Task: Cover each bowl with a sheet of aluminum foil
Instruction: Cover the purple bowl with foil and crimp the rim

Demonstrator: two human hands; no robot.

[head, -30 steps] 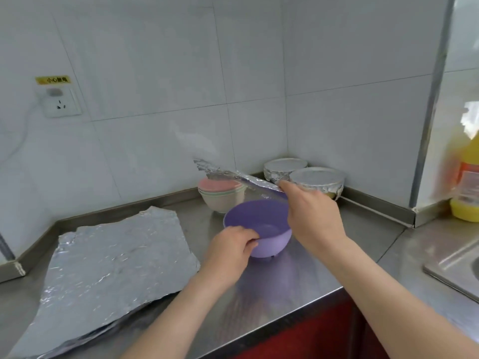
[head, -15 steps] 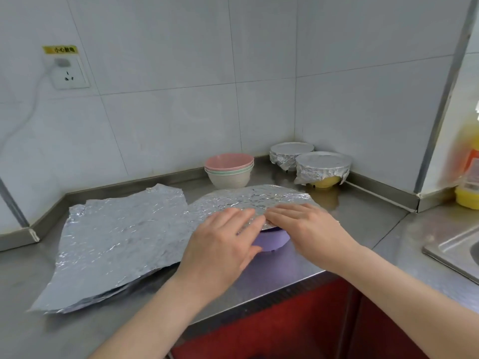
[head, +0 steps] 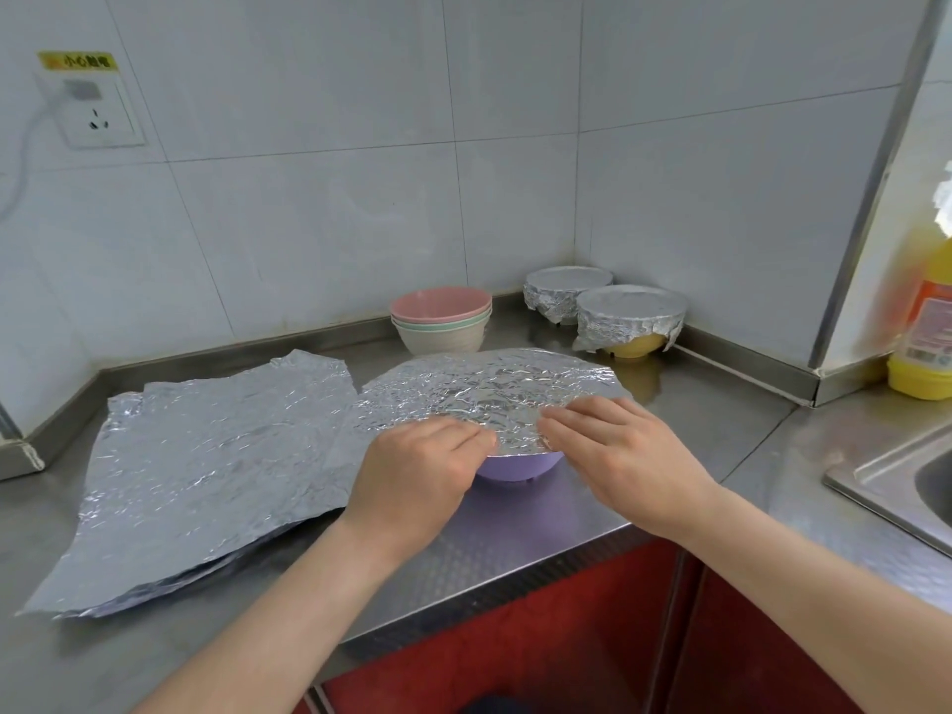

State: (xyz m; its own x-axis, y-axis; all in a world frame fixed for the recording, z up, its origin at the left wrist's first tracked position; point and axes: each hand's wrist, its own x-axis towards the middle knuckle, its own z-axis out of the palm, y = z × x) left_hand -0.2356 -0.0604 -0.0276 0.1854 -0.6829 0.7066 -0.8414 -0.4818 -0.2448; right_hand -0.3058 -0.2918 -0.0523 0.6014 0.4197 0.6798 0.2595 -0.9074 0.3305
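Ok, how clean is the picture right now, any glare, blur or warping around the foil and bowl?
Head view, centre: sharp; creases on the foil sheet over the purple bowl read clearly, sheen soft, not blown out. Head view, right edge: the yellow bottle is smeared and overexposed. Head view overall: wide-angle bend slants the tile seams.

We record the purple bowl [head: 520, 463] as hidden beneath the foil sheet [head: 489, 389], save its lower wall. The sink [head: 906, 476] and the blurred yellow bottle [head: 927, 322] are cut off by the right edge. The yellow label [head: 77, 60] bears print too small to read.
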